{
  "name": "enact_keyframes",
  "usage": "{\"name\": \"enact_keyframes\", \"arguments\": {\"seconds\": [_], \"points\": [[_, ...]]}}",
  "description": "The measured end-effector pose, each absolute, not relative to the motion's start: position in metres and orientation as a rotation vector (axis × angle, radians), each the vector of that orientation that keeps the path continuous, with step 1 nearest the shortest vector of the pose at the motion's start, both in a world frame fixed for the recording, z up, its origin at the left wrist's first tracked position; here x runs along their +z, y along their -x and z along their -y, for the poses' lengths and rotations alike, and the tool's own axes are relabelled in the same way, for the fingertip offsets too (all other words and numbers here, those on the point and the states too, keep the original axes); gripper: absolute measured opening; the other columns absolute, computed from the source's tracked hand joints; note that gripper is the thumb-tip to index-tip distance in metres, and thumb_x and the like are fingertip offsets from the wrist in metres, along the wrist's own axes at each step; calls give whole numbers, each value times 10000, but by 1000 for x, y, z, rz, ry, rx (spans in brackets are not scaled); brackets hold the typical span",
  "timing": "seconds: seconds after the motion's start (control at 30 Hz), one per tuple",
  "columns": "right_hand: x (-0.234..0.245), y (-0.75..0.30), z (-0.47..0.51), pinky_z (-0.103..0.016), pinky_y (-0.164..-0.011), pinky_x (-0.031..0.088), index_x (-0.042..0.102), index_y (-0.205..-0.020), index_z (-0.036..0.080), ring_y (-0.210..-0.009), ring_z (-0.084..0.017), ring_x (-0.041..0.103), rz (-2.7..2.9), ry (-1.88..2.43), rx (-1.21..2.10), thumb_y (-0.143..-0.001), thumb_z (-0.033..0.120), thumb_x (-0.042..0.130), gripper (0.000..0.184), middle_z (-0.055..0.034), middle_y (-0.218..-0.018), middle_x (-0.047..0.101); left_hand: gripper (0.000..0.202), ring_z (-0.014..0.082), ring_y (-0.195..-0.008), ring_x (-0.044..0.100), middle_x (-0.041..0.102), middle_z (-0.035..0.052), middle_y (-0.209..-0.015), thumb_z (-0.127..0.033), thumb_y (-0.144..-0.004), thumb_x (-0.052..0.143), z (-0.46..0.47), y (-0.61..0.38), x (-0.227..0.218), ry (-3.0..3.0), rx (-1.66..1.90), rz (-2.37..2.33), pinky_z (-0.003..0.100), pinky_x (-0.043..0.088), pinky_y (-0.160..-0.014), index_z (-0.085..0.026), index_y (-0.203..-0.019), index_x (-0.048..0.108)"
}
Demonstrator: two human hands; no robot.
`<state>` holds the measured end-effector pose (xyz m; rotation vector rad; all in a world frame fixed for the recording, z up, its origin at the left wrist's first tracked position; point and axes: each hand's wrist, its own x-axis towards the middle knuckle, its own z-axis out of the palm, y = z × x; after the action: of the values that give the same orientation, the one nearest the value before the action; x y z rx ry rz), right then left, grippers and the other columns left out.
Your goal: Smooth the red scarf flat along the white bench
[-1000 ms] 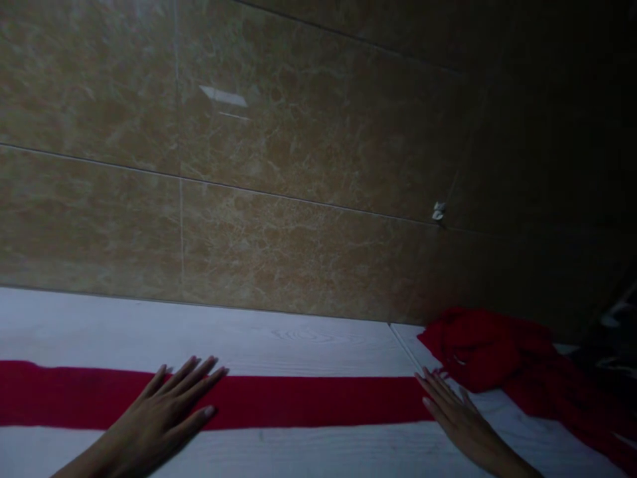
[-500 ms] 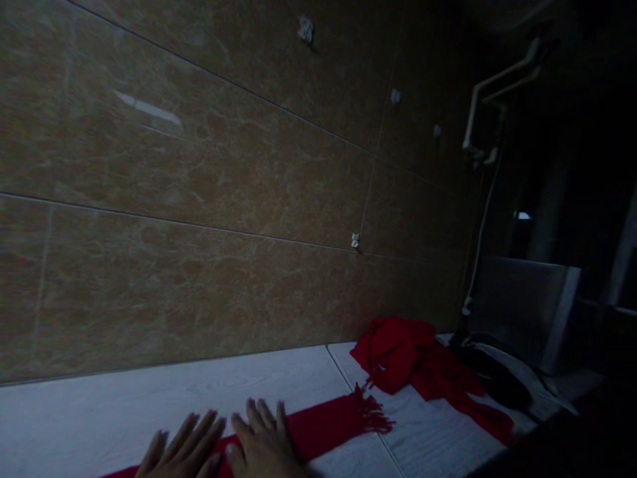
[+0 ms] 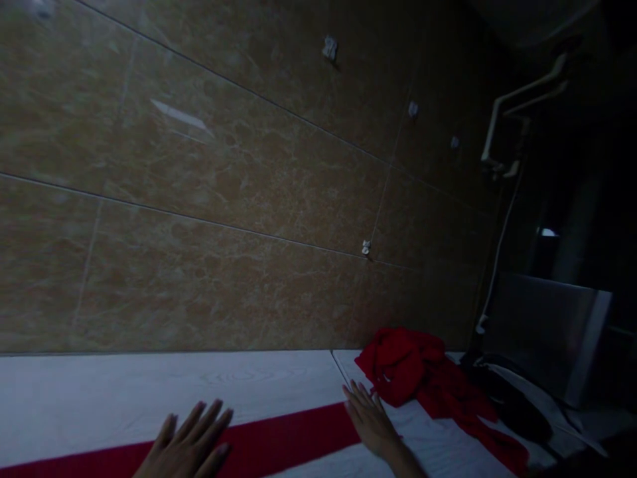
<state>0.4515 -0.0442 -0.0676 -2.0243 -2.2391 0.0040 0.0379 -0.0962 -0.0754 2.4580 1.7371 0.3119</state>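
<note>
A long red scarf (image 3: 288, 439) lies flat along a white table (image 3: 149, 392). My left hand (image 3: 192, 446) rests flat on the scarf with fingers spread, open. My right hand (image 3: 368, 418) lies flat over the scarf's right end, fingers stretched out toward the wall. Just right of that hand sits a crumpled pile of red cloth (image 3: 403, 362), with more red fabric (image 3: 472, 425) trailing from it to the right.
A brown marble-tiled wall (image 3: 223, 199) runs close behind the table. At the far right stand a grey box-like object (image 3: 547, 325) and a dark item (image 3: 507, 398) on the table, with a white pipe or cable (image 3: 497, 265) above. The room is dim.
My right hand has slid rightward along the scarf from beside my left hand to its right end, now covering the fringe. The view shifted slightly.
</note>
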Motion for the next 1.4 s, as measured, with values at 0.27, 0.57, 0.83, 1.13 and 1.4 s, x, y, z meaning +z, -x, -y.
{"name": "enact_keyframes", "arguments": {"seconds": [0.27, 0.57, 0.83, 1.13, 1.4], "points": [[-71, -452, 47, -571, -1216, 205, 425, -1537, 274, -1498, -266, 270, 2254, 1950, -94, -1047, 507, 220, 580, -47, -1606, 306, 519, 332, -1493, 281, 360, 69, -1583, -496, -1002, 370, 97, -38, -74, -2419, 389, -1788, 659, 195, -1195, -341, -1497, 385], [-88, -464, 33, -601, -1197, 224, 487, -1503, 273, -1478, -288, 323, 2251, 1877, -130, -992, 475, 277, 588, -61, -1584, 354, 617, 341, -1514, 248, 324, 86, -1611, -594, -998, 320, 110, -39, -59, -2367, 409, -1790, 633, 176, -1211, -301, -1534, 403], [-120, -486, 7, -589, -1205, 234, 525, -1474, 319, -1478, -287, 324, 2251, 1800, -108, -939, 572, 257, 650, -31, -1574, 397, 621, 349, -1533, 206, 291, 103, -1635, -548, -1005, 339, 117, -40, -47, -2317, 394, -1778, 653, 129, -1216, -259, -1552, 396], [-64, -451, -8, -708, -1170, 195, 558, -1448, 241, -1484, -357, 301, 2252, 1825, -20, -909, 585, 368, 667, -94, -1567, 407, 623, 359, -1555, 103, 256, 81, -1665, -551, -1008, 358, 110, -38, -47, -2330, 508, -1717, 684, 56, -1217, -279, -1568, 362], [-76, -362, -35, -599, -1181, 276, 719, -1220, 177, -1420, -317, 439, 2206, 1553, 115, -928, 482, 396, 531, -143, -1493, 521, 448, 258, -1115, 649, 719, 43, -1162, -553, -1030, 325, 215, 12, -105, -2047, 914, -1810, 391, 566, -957, -379, -1185, 708]]}}
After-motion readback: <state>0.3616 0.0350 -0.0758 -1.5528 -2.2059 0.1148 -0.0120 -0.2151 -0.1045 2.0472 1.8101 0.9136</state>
